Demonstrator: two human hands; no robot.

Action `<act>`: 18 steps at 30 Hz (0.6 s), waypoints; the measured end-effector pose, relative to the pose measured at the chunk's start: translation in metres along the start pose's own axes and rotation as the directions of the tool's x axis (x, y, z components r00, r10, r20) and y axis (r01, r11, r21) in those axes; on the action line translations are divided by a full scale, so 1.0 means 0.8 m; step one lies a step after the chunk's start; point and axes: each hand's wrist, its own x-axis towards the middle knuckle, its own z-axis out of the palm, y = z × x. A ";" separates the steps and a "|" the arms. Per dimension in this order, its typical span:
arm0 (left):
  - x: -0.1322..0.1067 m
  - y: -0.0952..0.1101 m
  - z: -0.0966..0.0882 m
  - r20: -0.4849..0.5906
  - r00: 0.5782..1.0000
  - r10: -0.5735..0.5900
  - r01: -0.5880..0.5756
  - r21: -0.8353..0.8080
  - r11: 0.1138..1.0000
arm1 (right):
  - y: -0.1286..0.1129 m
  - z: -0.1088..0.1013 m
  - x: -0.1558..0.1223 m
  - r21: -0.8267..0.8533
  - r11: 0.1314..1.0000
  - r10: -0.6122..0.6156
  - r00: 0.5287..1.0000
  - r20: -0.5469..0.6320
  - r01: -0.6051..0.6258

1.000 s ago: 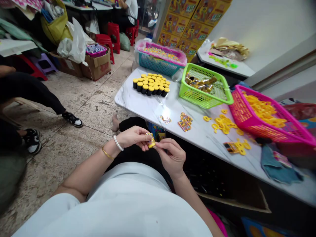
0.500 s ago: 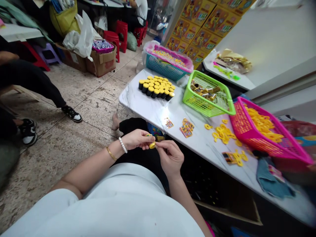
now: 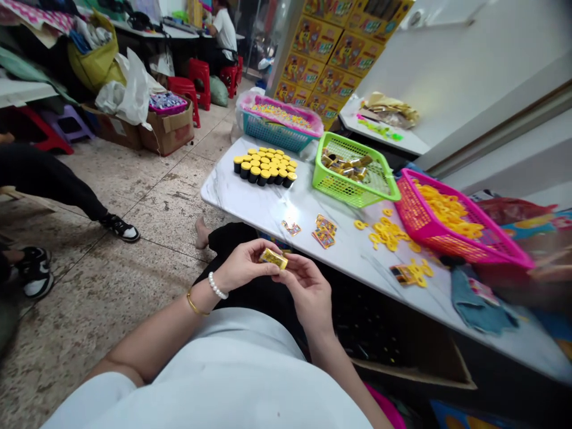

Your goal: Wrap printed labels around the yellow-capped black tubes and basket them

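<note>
My left hand [image 3: 243, 266], with a pearl bracelet and a gold bangle on its wrist, and my right hand [image 3: 306, 286] pinch a small yellow-and-gold packet [image 3: 273, 258] between their fingertips above my dark lap. To the right stands a white marble table [image 3: 263, 205]. On it, nearest my hands, lie several small printed cards [image 3: 324, 236]. Several black cylinders with yellow lids [image 3: 263, 168] stand packed together farther back. Loose yellow plastic rings [image 3: 386, 233] lie to the right.
A green basket [image 3: 353, 170] holds gold packets, a pink basket [image 3: 447, 217] holds yellow rings, and a blue basket [image 3: 274, 132] stands at the table's far end. A co-worker's legs [image 3: 53, 187] extend at left. Stacked printed cartons [image 3: 328, 65] rise behind the table.
The packet has turned and now lies sideways between my fingertips, showing more of its gold face. The whole view has shifted slightly.
</note>
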 end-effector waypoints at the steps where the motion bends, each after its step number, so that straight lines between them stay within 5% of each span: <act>1: -0.001 0.002 0.000 0.008 1.000 0.004 -0.004 0.022 1.000 | -0.002 0.001 0.000 -0.008 1.000 -0.021 1.000 -0.009 0.020; 8: -0.001 -0.002 -0.001 -0.042 0.997 0.062 -0.056 0.129 0.990 | 0.007 0.009 0.010 0.134 0.989 0.065 0.998 0.001 -0.064; 13: 0.005 -0.010 -0.005 -0.139 0.990 -0.036 0.023 -0.098 0.995 | 0.009 0.011 0.018 0.104 0.994 0.017 1.000 -0.017 -0.015; 18: 0.004 -0.010 -0.007 -0.120 0.979 -0.164 0.136 -0.215 0.967 | 0.006 0.002 0.017 0.059 0.998 0.013 0.987 0.160 -0.022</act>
